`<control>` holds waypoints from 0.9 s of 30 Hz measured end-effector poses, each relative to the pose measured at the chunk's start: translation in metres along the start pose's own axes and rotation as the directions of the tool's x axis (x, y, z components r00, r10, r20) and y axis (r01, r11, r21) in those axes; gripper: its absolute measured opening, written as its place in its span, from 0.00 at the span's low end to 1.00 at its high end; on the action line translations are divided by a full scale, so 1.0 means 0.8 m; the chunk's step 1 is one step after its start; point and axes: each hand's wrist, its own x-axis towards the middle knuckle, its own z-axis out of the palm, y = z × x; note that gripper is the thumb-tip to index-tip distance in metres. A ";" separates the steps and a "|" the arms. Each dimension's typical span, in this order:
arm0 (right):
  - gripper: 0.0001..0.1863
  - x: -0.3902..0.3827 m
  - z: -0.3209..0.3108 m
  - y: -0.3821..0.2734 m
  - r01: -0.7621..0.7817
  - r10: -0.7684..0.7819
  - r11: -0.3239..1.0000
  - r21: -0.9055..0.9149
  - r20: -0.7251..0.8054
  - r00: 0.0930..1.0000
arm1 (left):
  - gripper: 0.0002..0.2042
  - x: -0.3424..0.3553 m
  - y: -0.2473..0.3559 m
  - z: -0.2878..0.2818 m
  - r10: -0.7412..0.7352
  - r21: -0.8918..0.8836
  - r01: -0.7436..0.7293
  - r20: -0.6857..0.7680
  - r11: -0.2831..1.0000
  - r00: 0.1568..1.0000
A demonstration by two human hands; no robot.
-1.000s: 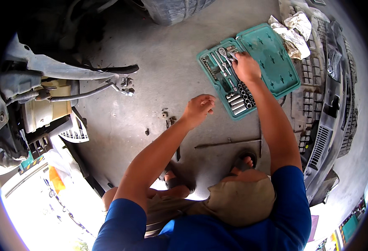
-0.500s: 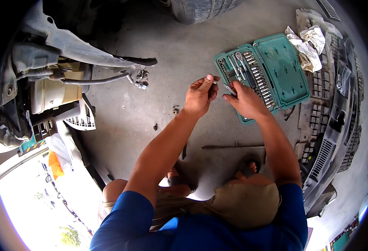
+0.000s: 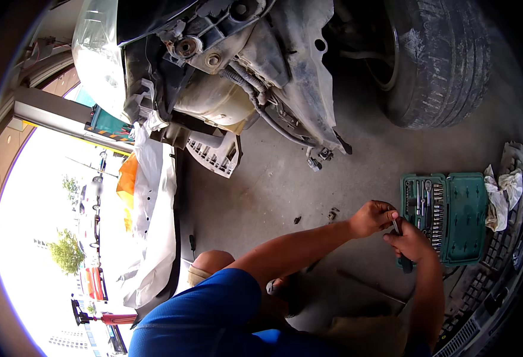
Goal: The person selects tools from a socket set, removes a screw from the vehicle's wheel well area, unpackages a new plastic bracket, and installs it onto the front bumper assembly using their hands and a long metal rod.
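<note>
A: What does the right hand (image 3: pixel 415 244) have?
B: Its grip is closed around a dark-handled tool (image 3: pixel 406 263), thumb laid across it.
A: And the left hand (image 3: pixel 370 220)?
B: At ten o'clock from the right one, its fingertips bunched at the tool's upper end. I can't tell whether they pinch that end or a small piece beside it.
A: Which way does the tool point?
B: The long axis runs nearly twelve to six, the upper end leaning slightly toward eleven. The metal part is up there; the dark handle comes out below the right hand, toward six.
A: Where is all this?
B: Above the floor (image 3: pixel 255 205), by the near-left corner of an open green socket case (image 3: pixel 467 208), which lies toward two o'clock. Past its lid, at three, is a crumpled pale cloth (image 3: pixel 497 205).
A: Farther round?
B: A thin rod (image 3: pixel 371 284) lies toward seven, small dark parts (image 3: pixel 333 215) toward nine, and a tire (image 3: pixel 449 71) stands near one.
A: What differs from half a second ago?
B: The hands were a little apart, with a metal tip poking from the right one toward ten; now they meet, and the handle shows. The view has swung, putting the case farther toward three.
</note>
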 end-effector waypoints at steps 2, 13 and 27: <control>0.25 0.004 0.010 0.004 0.110 -0.109 0.985 0.130 -0.015 0.994 | 0.15 -0.004 0.006 -0.007 0.035 -0.012 -0.035 -0.035 0.999 0.999; 0.25 -0.059 0.022 -0.141 0.757 -0.759 0.630 -0.173 -0.345 0.552 | 0.22 -0.048 0.239 -0.007 0.537 0.016 -0.545 -0.196 0.838 0.820; 0.20 -0.116 0.058 -0.346 0.624 -0.968 0.209 -0.753 -0.070 0.239 | 0.22 -0.080 0.395 0.001 0.780 -0.036 -0.794 -0.164 0.607 0.604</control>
